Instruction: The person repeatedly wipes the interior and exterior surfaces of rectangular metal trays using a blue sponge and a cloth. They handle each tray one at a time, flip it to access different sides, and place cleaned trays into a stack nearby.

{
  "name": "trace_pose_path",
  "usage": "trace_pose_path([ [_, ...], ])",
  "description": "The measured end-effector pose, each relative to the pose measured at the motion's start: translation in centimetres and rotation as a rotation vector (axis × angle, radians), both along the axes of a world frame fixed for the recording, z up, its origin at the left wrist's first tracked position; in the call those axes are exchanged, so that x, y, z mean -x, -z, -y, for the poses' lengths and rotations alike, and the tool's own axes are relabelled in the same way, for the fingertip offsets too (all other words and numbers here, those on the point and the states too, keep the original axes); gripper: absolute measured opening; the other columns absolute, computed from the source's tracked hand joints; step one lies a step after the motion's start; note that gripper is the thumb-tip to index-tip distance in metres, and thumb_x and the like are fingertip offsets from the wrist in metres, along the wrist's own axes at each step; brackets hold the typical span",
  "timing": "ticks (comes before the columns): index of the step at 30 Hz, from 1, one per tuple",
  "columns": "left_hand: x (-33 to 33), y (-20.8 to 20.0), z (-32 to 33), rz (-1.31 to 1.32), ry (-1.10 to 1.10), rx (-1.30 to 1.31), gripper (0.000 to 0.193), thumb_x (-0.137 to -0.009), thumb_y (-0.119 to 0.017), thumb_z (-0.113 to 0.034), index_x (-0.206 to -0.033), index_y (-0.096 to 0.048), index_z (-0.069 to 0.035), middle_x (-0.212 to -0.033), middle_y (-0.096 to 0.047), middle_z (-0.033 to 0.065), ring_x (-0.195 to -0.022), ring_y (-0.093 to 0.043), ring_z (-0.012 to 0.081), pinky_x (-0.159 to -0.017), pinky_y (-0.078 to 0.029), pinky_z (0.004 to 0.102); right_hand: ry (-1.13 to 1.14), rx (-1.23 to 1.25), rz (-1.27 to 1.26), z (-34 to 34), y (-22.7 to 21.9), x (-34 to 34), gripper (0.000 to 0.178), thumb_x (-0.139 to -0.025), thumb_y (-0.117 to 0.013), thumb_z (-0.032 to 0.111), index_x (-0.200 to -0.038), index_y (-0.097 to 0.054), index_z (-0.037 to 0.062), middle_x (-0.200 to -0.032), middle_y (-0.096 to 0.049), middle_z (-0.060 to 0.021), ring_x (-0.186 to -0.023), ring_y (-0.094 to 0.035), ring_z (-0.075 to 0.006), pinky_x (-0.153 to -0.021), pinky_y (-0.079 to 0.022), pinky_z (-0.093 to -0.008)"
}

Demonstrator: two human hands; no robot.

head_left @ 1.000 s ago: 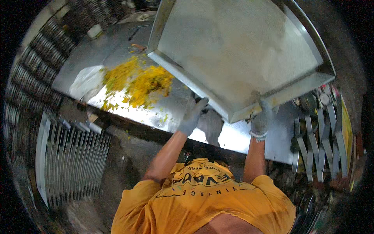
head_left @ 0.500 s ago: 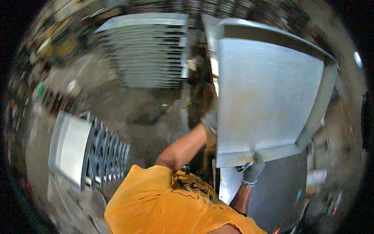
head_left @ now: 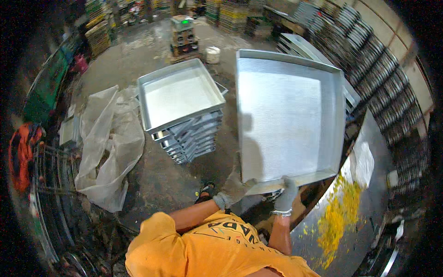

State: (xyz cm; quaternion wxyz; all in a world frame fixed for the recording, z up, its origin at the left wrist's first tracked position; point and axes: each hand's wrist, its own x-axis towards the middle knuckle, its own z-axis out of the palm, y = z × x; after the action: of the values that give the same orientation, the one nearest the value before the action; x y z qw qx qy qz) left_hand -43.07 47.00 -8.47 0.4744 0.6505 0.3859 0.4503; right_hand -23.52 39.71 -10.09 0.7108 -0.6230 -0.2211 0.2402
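A large shallow rectangular metal tray (head_left: 286,115) is held up in front of me, its hollow side toward me. My left hand (head_left: 234,187), in a grey glove, grips the tray's lower left corner. On the near rim, further right, my gloved right hand (head_left: 286,196) is closed with its thumb over the edge. To the left of the held tray stands a stack of similar trays (head_left: 180,94), laid crosswise on one another. Both hands' fingers are partly hidden beneath the tray.
A metal table (head_left: 304,240) at the right bears yellow scraps (head_left: 339,217) and a clear plastic bag (head_left: 364,161). Translucent sheeting (head_left: 110,143) lies left of the stack. A white bucket (head_left: 212,55) and a scale with a green display (head_left: 185,27) stand farther off. Stacked trays (head_left: 383,78) line the right.
My view has turned left, bringing the tray stack toward the middle. The held tray has swung away from the table side, and my left hand has moved down to its lower corner.
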Motion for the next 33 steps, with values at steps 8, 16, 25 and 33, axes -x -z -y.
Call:
trace_pose_path([
  [8, 16.5, 5.3, -14.1, -0.168, -0.523, -0.002, 0.084, -0.075, -0.057, -0.005, -0.151, -0.023, 0.003, -0.119, -0.065, 0.0282, -0.111, -0.065, 0.0405, -0.096, -0.05, 0.0435, -0.65, 0.399, 0.113, -24.3, -1.8, 13.0, 0.036, -0.088, -0.068, 0.031, -0.092, -0.067, -0.005, -0.079, -0.063, -0.004, -0.075, -0.059, -0.0172, -0.071, -0.046, -0.0363],
  [16, 25.0, 4.2, -25.0, -0.258, -0.742, 0.415, 0.07, -0.077, -0.063, -0.013, -0.141, -0.037, 0.0, -0.123, -0.058, 0.032, -0.113, -0.058, 0.0494, -0.097, -0.048, 0.0497, -0.876, 0.505, 0.012, -41.6, 2.9, 21.7, 0.045, -0.092, -0.062, 0.038, -0.104, -0.065, -0.0055, -0.092, -0.067, -0.012, -0.075, -0.066, -0.0199, -0.065, -0.054, -0.035],
  [25, 22.1, 13.0, -21.5, -0.056, -0.835, 0.632, 0.073, -0.09, -0.063, -0.057, -0.13, -0.058, 0.004, -0.123, -0.063, 0.0252, -0.117, -0.057, 0.0375, -0.102, -0.041, 0.0424, -0.907, 0.363, 0.214, -38.9, 0.9, 19.7, 0.033, -0.101, -0.055, 0.029, -0.09, -0.06, -0.0024, -0.076, -0.061, -0.0068, -0.07, -0.063, -0.0179, -0.066, -0.049, -0.0342],
  [33, 22.7, 17.2, -23.0, 0.381, -0.532, 0.682, 0.062, -0.097, -0.053, -0.05, -0.124, -0.063, 0.005, -0.118, -0.067, 0.016, -0.109, -0.059, 0.0289, -0.098, -0.042, 0.0375, -0.834, 0.287, -0.103, -40.6, 1.8, 21.0, 0.019, -0.099, -0.054, 0.018, -0.09, -0.059, 0.002, -0.069, -0.057, -0.0065, -0.054, -0.057, -0.0157, -0.051, -0.048, -0.0298],
])
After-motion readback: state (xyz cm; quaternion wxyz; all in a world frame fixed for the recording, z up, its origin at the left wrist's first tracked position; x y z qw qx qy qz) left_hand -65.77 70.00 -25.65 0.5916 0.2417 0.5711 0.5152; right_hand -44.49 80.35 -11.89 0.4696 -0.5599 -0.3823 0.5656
